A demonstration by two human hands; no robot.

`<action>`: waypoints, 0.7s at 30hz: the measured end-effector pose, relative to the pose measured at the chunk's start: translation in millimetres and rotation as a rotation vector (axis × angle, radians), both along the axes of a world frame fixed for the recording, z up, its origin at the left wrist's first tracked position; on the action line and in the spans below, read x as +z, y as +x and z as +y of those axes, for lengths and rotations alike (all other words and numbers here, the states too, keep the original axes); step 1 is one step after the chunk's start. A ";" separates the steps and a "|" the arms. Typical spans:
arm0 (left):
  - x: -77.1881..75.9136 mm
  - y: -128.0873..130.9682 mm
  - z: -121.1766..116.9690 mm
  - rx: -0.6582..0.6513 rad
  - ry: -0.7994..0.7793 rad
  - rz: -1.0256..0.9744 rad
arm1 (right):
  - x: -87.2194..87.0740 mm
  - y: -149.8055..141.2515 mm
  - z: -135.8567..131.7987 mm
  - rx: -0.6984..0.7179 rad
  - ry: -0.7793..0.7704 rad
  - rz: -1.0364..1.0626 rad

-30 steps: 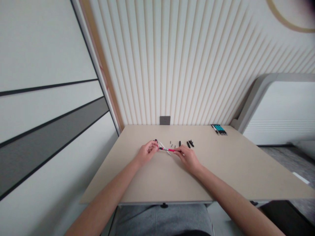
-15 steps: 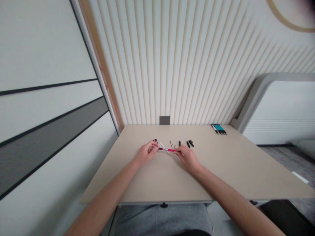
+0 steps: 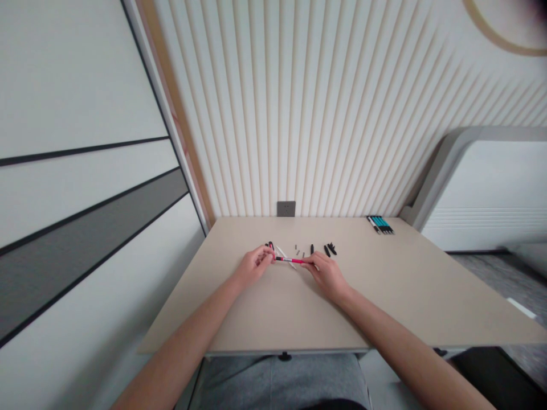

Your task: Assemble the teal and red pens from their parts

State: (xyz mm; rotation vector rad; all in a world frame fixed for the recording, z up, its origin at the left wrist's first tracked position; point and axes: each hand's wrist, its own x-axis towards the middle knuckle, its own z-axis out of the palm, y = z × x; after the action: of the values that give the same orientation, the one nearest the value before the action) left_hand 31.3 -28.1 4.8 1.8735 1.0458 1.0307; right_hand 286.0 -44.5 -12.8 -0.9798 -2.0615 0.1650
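Note:
Stretched level between my two hands is a pink pen (image 3: 297,261) with a black section toward its left end. My left hand (image 3: 257,263) pinches that left end, and my right hand (image 3: 323,269) grips the right end, hiding its tip. Behind the pen lie thin white pen refills (image 3: 281,250), partly covered by it. Black and pink pen parts (image 3: 270,245) rest just beyond my left fingers. Several small grey springs (image 3: 298,252) are scattered past the pen's middle.
Beyond my right hand lie a short black pen part (image 3: 312,249), another black piece (image 3: 327,250) and a small pile of black clips (image 3: 332,248). Several teal and black pens (image 3: 382,224) sit side by side at the desk's (image 3: 427,296) back right. A wall socket (image 3: 286,209) is behind.

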 end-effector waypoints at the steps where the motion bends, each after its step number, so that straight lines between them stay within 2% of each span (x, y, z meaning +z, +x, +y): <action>1: 0.6 -0.4 -0.2 -0.001 -0.007 0.027 | -0.2 0.0 0.1 -0.003 0.004 -0.006; 5: 0.5 -1.1 0.7 0.002 -0.019 0.090 | -0.7 -0.1 0.4 -0.013 0.020 -0.024; 14: 1.2 -1.4 2.0 0.019 -0.001 0.073 | -1.8 0.0 -0.4 -0.011 0.004 -0.018; 21: -1.6 0.5 1.9 0.089 0.056 0.038 | 0.9 -1.2 -0.7 -0.020 0.027 0.005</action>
State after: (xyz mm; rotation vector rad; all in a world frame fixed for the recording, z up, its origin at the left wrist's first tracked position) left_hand 31.8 -26.2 3.2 1.9132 1.1423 1.0894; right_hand 284.8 -45.1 -11.9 -0.9821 -2.0440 0.1282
